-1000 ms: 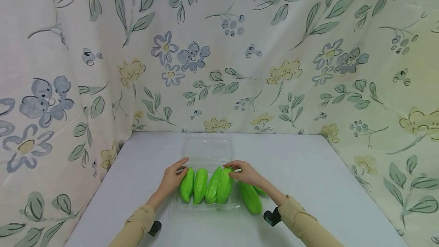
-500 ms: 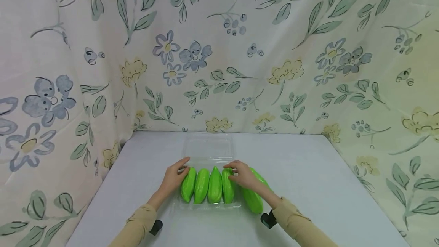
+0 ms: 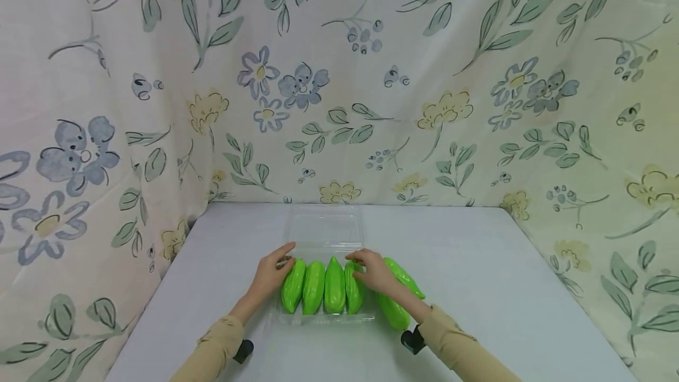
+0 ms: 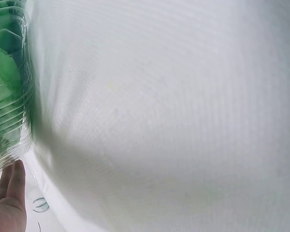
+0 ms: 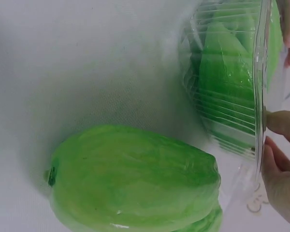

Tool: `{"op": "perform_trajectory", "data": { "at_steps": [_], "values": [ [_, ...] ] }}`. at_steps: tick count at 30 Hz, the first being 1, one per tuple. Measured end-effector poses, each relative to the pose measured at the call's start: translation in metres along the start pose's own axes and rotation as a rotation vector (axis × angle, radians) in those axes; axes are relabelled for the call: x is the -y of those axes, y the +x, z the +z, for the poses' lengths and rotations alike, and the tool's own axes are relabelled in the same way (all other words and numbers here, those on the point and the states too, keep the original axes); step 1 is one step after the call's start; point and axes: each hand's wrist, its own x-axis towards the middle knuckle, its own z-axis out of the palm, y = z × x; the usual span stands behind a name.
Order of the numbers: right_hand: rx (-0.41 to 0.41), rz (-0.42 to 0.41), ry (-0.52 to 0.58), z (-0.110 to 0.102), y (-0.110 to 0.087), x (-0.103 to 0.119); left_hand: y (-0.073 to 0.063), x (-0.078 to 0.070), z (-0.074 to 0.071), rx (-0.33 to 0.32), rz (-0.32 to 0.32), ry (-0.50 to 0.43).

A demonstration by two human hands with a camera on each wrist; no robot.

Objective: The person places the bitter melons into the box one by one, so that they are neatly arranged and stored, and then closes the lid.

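Note:
Several glossy green gourd-like vegetables lie side by side in a clear plastic clamshell box. Its lid is folded back onto the table behind. My left hand is at the box's left side, its thumb by the leftmost gourd; its fingers look straight near the box edge in the left wrist view. On the right side, my right hand reaches over the rightmost gourd. In the right wrist view, a finger and thumb touch the box rim. Two loose gourds lie outside, right of the box.
The table has a white cover. A floral curtain hangs behind and along the sides. Black camera mounts sit at both wrists, below the tan sleeves.
The third gourd has turned straighter and the rightmost one has shifted right, leaving a slight gap between them. My hands have stayed nearly in place, and the head view has shifted a little.

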Motion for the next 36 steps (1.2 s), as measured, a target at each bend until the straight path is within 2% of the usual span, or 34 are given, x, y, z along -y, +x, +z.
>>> {"op": "perform_trajectory", "data": {
  "at_steps": [4,7,10,14,17,27,36],
  "values": [
    [0.001,0.001,0.004,-0.001,-0.001,-0.001,-0.001,0.0,0.001,-0.028,0.091,0.016],
    [0.004,0.008,-0.001,-0.001,-0.001,-0.001,-0.001,0.001,0.001,-0.04,0.127,0.024],
    [0.008,0.014,0.0,-0.001,-0.002,-0.001,0.0,0.001,0.001,-0.023,0.091,0.018],
    [0.0,0.02,0.032,-0.001,-0.003,-0.002,0.0,0.0,0.001,0.001,0.013,0.003],
    [-0.013,0.021,0.069,-0.001,-0.004,-0.002,0.0,0.0,0.002,0.005,-0.006,0.008],
    [-0.003,0.044,0.232,-0.002,-0.009,-0.002,-0.001,0.001,0.001,-0.013,0.025,0.017],
    [0.034,0.061,0.358,-0.006,-0.019,-0.003,0.0,0.0,0.001,-0.002,-0.004,0.032]
  ]
}}
